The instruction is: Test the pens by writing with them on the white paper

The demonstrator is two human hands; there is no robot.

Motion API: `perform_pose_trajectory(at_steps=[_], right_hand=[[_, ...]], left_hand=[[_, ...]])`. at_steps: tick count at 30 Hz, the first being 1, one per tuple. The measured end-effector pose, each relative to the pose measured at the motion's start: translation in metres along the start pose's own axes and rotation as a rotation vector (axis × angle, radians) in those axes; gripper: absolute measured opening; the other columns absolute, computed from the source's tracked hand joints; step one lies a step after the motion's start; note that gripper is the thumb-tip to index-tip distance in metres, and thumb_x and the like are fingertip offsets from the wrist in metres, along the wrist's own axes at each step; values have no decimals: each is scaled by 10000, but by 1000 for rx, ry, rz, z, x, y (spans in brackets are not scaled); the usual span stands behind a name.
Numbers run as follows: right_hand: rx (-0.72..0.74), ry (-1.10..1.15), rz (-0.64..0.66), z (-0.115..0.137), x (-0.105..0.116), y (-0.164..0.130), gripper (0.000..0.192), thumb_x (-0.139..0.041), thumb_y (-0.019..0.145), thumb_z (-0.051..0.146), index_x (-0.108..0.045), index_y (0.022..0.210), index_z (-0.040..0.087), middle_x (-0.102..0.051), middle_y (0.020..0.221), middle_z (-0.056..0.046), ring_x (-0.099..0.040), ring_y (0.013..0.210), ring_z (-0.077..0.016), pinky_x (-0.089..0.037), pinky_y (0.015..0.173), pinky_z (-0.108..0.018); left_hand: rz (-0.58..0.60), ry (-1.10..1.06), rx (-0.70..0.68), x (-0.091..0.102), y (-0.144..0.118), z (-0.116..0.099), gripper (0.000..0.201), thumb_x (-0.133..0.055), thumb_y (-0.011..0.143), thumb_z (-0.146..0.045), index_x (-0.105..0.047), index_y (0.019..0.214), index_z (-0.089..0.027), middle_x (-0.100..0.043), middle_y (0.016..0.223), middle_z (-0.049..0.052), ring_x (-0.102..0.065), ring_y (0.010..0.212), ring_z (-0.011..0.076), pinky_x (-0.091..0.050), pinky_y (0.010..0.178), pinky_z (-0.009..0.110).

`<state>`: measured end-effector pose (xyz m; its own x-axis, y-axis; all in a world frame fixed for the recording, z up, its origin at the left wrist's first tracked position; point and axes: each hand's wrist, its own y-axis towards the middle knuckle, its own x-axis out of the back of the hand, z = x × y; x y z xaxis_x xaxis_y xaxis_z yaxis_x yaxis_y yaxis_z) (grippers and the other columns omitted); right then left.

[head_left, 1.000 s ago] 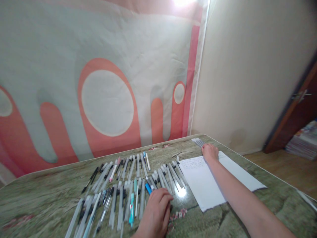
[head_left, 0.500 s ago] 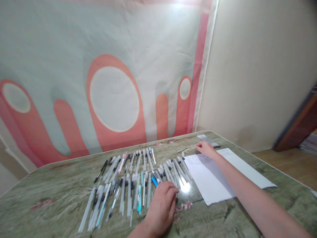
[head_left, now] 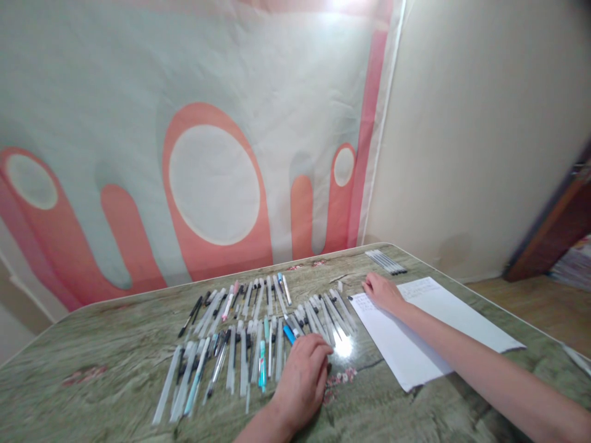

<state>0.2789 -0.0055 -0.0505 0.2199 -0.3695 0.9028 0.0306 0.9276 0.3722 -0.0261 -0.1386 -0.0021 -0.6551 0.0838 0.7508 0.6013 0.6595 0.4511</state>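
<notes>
Resting on the table, my left hand (head_left: 302, 376) lies palm down with its fingers loosely bent and nothing seen in them. Its fingertips are beside a blue-capped pen (head_left: 289, 334) at the near edge of the pens. My right hand (head_left: 382, 291) is at the far edge of a white sheet of paper (head_left: 401, 351) with handwriting along its top. The fingers there are curled together on the paper's edge, and their tips are partly hidden. My right forearm crosses over the sheet.
Several rows of clear, black and coloured pens (head_left: 242, 363) cover the table's middle. A neat group of clear pens (head_left: 386, 263) lies at the far right corner. A patterned hanging (head_left: 129, 123) stands behind the table (head_left: 111, 344), with a plain wall (head_left: 466, 135) to the right.
The paper has shifted right and nearer, turning slightly. My right hand has come a little nearer with it. My left hand stays almost still.
</notes>
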Motion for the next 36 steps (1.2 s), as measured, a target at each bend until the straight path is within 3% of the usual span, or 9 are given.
perform_pose_trajectory(at_steps=[6, 15, 24, 29, 36], right_hand=[[21, 67, 49, 7, 17, -5, 187, -413, 833, 295, -527, 755, 169, -568, 788, -62, -516, 716, -168, -327, 636, -257], [243, 306, 272, 43, 23, -13, 91, -532, 728, 221, -595, 774, 173, -600, 740, -6, -536, 664, -122, -378, 614, -210], [193, 331, 230, 54, 10, 5, 106, -525, 702, 159, -600, 775, 175, -594, 698, -2, -525, 657, -129, -367, 632, -222], [118, 320, 174, 61, 14, -5, 122, -482, 752, 228, -589, 761, 171, -616, 732, -27, -539, 672, -138, -365, 637, -227], [24, 285, 218, 65, 10, -19, 228, -521, 727, 387, -588, 687, 172, -630, 640, -20, -547, 588, -134, -335, 543, -211]], left_hand=[[-1, 7, -2, 1, -1, -1, 279, -374, 801, -81, -548, 993, -183, -539, 1018, 97, -474, 1000, 200, -398, 882, 395], [-44, -93, 93, 9, 12, -9, 251, -393, 807, -100, -551, 979, -192, -544, 986, 78, -504, 952, 175, -414, 863, 345], [-162, -158, 168, -3, 30, 6, 232, -408, 794, -89, -548, 953, -184, -553, 941, 53, -515, 922, 164, -415, 834, 333], [-150, -144, 98, -7, 22, 4, 258, -393, 809, -87, -532, 999, -191, -537, 981, 64, -504, 948, 162, -415, 843, 331], [-143, -82, 71, -6, 17, 3, 279, -396, 806, -90, -530, 1024, -199, -532, 1002, 69, -501, 946, 164, -420, 845, 336]])
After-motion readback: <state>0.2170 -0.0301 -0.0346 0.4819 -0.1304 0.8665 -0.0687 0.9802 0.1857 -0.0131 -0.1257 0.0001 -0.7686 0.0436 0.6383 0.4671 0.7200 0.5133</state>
